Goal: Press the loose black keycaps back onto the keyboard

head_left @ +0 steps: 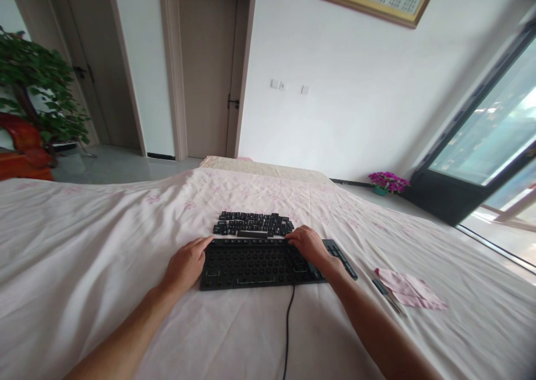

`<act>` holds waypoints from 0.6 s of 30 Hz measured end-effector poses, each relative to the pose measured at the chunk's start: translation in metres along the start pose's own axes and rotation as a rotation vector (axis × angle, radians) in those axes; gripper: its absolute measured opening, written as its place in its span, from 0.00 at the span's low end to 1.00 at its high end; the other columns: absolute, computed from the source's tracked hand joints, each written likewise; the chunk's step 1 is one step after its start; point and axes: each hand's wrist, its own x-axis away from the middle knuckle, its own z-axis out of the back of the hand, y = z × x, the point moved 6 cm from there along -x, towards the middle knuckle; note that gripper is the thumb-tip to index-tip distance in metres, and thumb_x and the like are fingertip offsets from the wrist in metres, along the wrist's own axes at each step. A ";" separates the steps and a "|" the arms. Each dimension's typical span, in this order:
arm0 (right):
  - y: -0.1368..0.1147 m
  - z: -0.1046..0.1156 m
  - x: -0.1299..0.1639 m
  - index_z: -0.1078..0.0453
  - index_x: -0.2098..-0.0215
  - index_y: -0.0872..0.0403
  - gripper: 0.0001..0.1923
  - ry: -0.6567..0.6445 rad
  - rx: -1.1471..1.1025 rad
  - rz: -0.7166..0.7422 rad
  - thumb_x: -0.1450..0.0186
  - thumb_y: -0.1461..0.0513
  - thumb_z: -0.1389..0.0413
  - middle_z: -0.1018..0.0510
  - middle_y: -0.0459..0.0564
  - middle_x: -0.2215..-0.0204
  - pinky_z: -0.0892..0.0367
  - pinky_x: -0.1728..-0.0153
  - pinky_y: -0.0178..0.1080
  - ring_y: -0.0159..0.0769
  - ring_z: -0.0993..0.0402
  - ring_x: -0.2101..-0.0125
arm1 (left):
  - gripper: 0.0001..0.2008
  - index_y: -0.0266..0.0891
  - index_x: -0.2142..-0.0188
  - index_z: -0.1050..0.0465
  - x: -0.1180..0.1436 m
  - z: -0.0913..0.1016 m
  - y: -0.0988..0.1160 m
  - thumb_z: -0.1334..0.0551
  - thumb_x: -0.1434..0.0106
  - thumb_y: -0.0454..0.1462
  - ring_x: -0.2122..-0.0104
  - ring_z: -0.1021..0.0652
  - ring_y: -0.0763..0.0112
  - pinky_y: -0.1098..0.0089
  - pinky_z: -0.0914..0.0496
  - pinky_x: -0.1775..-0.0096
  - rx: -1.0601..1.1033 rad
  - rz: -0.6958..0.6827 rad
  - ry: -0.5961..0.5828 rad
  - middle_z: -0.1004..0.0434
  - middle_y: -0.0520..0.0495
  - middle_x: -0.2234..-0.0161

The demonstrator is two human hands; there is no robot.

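Observation:
A black keyboard (pixel 255 264) with its keycaps removed lies on a pale pink floral sheet (pixel 104 246), its cable (pixel 287 329) running toward me. Beyond its far edge, several loose black keycaps (pixel 252 224) are laid out in rows. My left hand (pixel 186 264) rests on the keyboard's left end, fingers pointing at its far left corner. My right hand (pixel 309 245) lies over the keyboard's right part, fingertips at its far edge close to the keycaps. Whether either hand pinches anything is unclear.
A pink cloth (pixel 408 289) and a small dark tool (pixel 382 288) lie to the right of the keyboard. Beyond the bed are doors (pixel 207 72), a potted plant (pixel 37 84), a purple flower pot (pixel 387 182) and a glass sliding door (pixel 489 139).

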 end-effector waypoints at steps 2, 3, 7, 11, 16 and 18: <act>-0.001 -0.001 0.000 0.22 0.58 0.46 0.13 -0.005 0.013 0.005 0.37 0.62 0.47 0.20 0.46 0.63 0.39 0.54 0.35 0.37 0.29 0.58 | 0.26 0.44 0.43 0.32 0.000 -0.001 0.000 0.51 0.39 0.28 0.49 0.26 0.68 0.67 0.33 0.48 0.004 0.003 -0.005 0.27 0.49 0.46; -0.002 -0.001 -0.001 0.22 0.58 0.47 0.13 -0.010 0.019 0.000 0.37 0.62 0.47 0.20 0.46 0.64 0.39 0.54 0.35 0.37 0.29 0.58 | 0.26 0.44 0.44 0.32 0.000 -0.001 -0.001 0.51 0.39 0.28 0.49 0.26 0.68 0.67 0.33 0.48 0.005 0.006 -0.007 0.27 0.49 0.46; -0.005 -0.001 -0.002 0.22 0.58 0.47 0.13 -0.029 0.024 0.004 0.36 0.62 0.47 0.20 0.47 0.63 0.40 0.53 0.36 0.38 0.30 0.58 | 0.26 0.44 0.44 0.32 -0.001 -0.002 -0.001 0.51 0.39 0.28 0.49 0.27 0.69 0.68 0.34 0.47 -0.006 0.012 -0.017 0.27 0.50 0.46; -0.010 0.000 -0.004 0.22 0.59 0.47 0.12 -0.018 0.058 0.045 0.36 0.62 0.47 0.20 0.47 0.64 0.41 0.53 0.36 0.37 0.30 0.58 | 0.26 0.42 0.44 0.33 -0.001 -0.001 -0.001 0.51 0.39 0.28 0.49 0.26 0.69 0.67 0.34 0.47 -0.022 0.005 -0.014 0.27 0.49 0.46; -0.014 0.000 -0.002 0.22 0.61 0.47 0.12 -0.025 0.118 0.049 0.35 0.62 0.48 0.22 0.48 0.65 0.43 0.54 0.37 0.37 0.31 0.59 | 0.26 0.42 0.43 0.32 -0.001 0.000 0.000 0.51 0.39 0.28 0.48 0.27 0.69 0.68 0.34 0.47 -0.033 0.003 -0.010 0.27 0.49 0.45; -0.019 0.001 0.001 0.22 0.62 0.48 0.13 -0.022 0.137 0.068 0.33 0.62 0.50 0.22 0.48 0.66 0.43 0.55 0.37 0.37 0.32 0.60 | 0.26 0.43 0.44 0.32 0.000 0.000 0.000 0.51 0.39 0.28 0.48 0.27 0.69 0.68 0.34 0.46 -0.031 0.004 -0.008 0.27 0.49 0.45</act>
